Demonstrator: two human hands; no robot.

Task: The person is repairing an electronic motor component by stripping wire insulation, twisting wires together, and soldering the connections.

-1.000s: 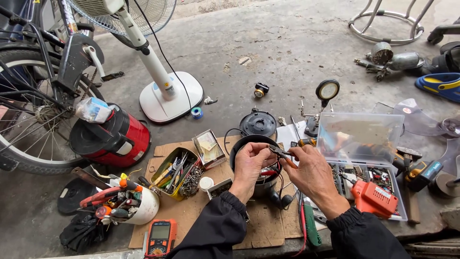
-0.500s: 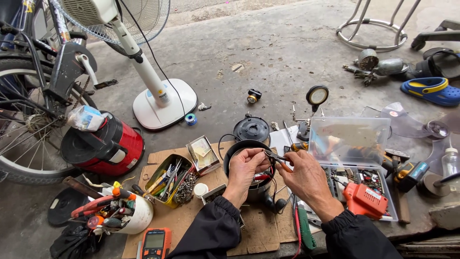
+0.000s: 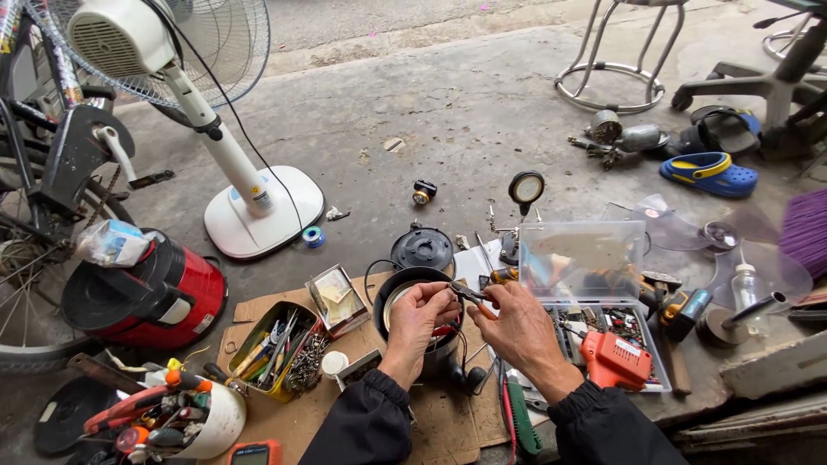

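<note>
My left hand (image 3: 422,315) hovers over the open top of a black round appliance body (image 3: 398,284) and pinches something small at its rim, likely a wire. My right hand (image 3: 517,325) holds small dark pliers (image 3: 469,294), their tip pointing left toward my left fingers. Red and black wires (image 3: 450,337) hang from the appliance below my hands. Its black lid (image 3: 422,249) lies just behind it on the floor. Both forearms are in dark sleeves.
A white standing fan (image 3: 258,202) stands behind, left. A red and black pot (image 3: 164,297) and a bicycle wheel (image 3: 26,258) sit at left. A tin of tools (image 3: 276,349), a clear parts box (image 3: 586,258), a red tool (image 3: 616,360), and a magnifier stand (image 3: 525,189) surround the cardboard mat (image 3: 448,426).
My head has shifted, so the scene slid slightly in the picture. Both hands stay over the appliance, the pliers still meeting my left fingers.
</note>
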